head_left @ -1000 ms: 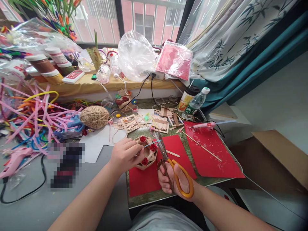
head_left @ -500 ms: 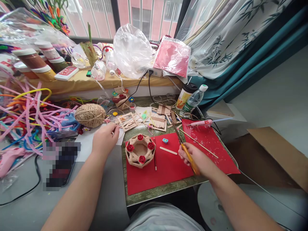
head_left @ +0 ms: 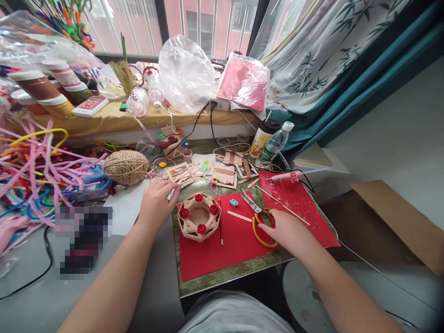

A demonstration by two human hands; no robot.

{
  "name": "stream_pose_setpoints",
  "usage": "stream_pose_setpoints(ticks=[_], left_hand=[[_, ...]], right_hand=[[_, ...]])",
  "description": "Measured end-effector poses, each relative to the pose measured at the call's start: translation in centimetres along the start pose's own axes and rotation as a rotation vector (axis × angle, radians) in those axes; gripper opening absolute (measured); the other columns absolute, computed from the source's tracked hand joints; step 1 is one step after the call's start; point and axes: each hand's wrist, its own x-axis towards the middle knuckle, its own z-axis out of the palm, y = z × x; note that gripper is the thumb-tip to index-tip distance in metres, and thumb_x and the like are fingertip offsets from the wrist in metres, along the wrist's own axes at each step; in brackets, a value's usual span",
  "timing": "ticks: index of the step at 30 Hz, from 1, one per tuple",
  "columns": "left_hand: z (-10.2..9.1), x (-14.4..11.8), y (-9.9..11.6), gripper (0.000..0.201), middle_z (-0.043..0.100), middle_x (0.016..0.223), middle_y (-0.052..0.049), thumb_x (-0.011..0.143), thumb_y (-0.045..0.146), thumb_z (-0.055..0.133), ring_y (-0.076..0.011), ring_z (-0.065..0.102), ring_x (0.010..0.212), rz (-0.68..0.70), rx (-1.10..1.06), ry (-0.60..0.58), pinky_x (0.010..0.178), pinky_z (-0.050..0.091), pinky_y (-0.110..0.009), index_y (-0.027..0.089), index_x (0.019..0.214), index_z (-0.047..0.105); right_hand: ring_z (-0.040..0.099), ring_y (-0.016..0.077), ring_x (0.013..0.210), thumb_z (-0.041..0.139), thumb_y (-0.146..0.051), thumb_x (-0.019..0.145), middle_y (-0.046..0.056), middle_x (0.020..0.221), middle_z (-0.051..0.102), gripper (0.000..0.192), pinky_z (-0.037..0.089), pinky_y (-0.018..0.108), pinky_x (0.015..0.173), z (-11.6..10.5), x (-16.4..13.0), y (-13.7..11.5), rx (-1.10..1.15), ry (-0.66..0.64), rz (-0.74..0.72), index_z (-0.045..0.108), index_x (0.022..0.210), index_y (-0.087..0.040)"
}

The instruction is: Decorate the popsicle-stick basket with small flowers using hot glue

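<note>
Steel scissors [head_left: 256,208] with smooth orange loops lie across flat red paper [head_left: 208,259] near the counter's [head_left: 222,276] front edge, the right hand's [head_left: 282,226] thumb and fingers closed about the loops. The left hand [head_left: 157,201], fingers together and gently curved, is beside a many-sided, twine-wound basket [head_left: 190,234] bearing ruffled red roses [head_left: 199,197]; its palm is hidden, so whether it pinches anything I cannot tell.

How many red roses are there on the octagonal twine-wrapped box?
4 on the box: a far rose, a right rose, a near rose and a left rose. None there looks hidden.
</note>
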Motion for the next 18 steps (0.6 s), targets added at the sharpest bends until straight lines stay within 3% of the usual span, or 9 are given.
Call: stream_pose_setpoints(ticks=[3,6,9,11,13,15,16,18], left_hand=[[0.0,0.0,-0.1,0.014,0.08,0.104,-0.007,0.099,0.029,0.066,-0.0254,0.071,0.102,0.024,-0.021,0.042,0.1,0.053,-0.041,0.024,0.103,0.078],[-0.1,0.0,0.0,0.012,0.08,0.102,-0.006,0.097,0.028,0.069,-0.0246,0.071,0.099,0.045,-0.045,0.075,0.098,0.053,-0.041,0.024,0.101,0.079],[-0.3,0.0,0.3,0.011,0.08,0.1,-0.007,0.096,0.028,0.07,-0.0248,0.072,0.098,0.057,-0.07,0.1,0.097,0.054,-0.042,0.023,0.101,0.079],[-0.8,0.1,1.0,0.01,0.08,0.1,-0.007,0.096,0.027,0.069,-0.0247,0.072,0.098,0.065,-0.104,0.124,0.096,0.054,-0.042,0.023,0.1,0.078],[-1.5,0.3,2.4,0.009,0.079,0.101,-0.007,0.097,0.025,0.069,-0.0239,0.072,0.097,0.081,-0.16,0.156,0.095,0.054,-0.042,0.023,0.101,0.077],[-2.4,0.8,4.8,0.011,0.078,0.101,-0.007,0.098,0.023,0.067,-0.0227,0.071,0.096,0.115,-0.216,0.162,0.093,0.054,-0.04,0.023,0.104,0.075],[-2.7,1.2,6.3,0.012,0.078,0.101,-0.007,0.099,0.022,0.066,-0.0218,0.07,0.094,0.141,-0.234,0.129,0.091,0.054,-0.039,0.023,0.107,0.074],[-3.0,2.2,9.6,0.013,0.078,0.102,-0.007,0.101,0.023,0.063,-0.021,0.069,0.093,0.24,-0.209,-0.046,0.088,0.053,-0.037,0.023,0.108,0.073]], right_hand=[[0.068,0.0241,0.07,0.066,-0.053,0.093,0.01,0.084,0.076,0.031,0.037,0.033,0.058,-0.9,1.2,2.2,0.051,0.137,-0.002,0.072,0.088,-0.023],[0.07,0.0239,0.075,0.064,-0.05,0.093,0.009,0.089,0.077,0.028,0.046,0.033,0.065,-1.7,4.4,6.7,0.227,0.349,0.083,0.073,0.095,-0.023],[0.073,0.0265,0.086,0.073,-0.043,0.084,0.015,0.104,0.077,0.042,0.054,0.036,0.075,-1.9,8.5,12.4,0.365,0.583,0.228,0.07,0.116,-0.016],[0.072,0.0308,0.104,0.076,-0.042,0.08,0.019,0.122,0.074,0.06,0.056,0.04,0.086,-1.7,10.9,15.5,0.375,0.662,0.233,0.066,0.132,-0.013],[0.068,0.0343,0.117,0.078,-0.041,0.078,0.021,0.132,0.071,0.069,0.054,0.044,0.097,-1.4,12.7,17.4,0.331,0.63,0.193,0.064,0.14,-0.014],[0.063,0.0365,0.125,0.076,-0.042,0.081,0.02,0.137,0.07,0.064,0.05,0.047,0.106,-1.2,13.8,18.2,0.258,0.564,0.113,0.067,0.138,-0.015],[0.061,0.037,0.127,0.074,-0.043,0.083,0.019,0.136,0.07,0.058,0.048,0.048,0.109,-1.2,14.1,18.3,0.229,0.542,0.075,0.07,0.134,-0.016],[0.06,0.0365,0.126,0.07,-0.042,0.086,0.018,0.13,0.073,0.047,0.047,0.047,0.109,-1.2,14.4,18.2,0.203,0.531,0.025,0.074,0.126,-0.017]])
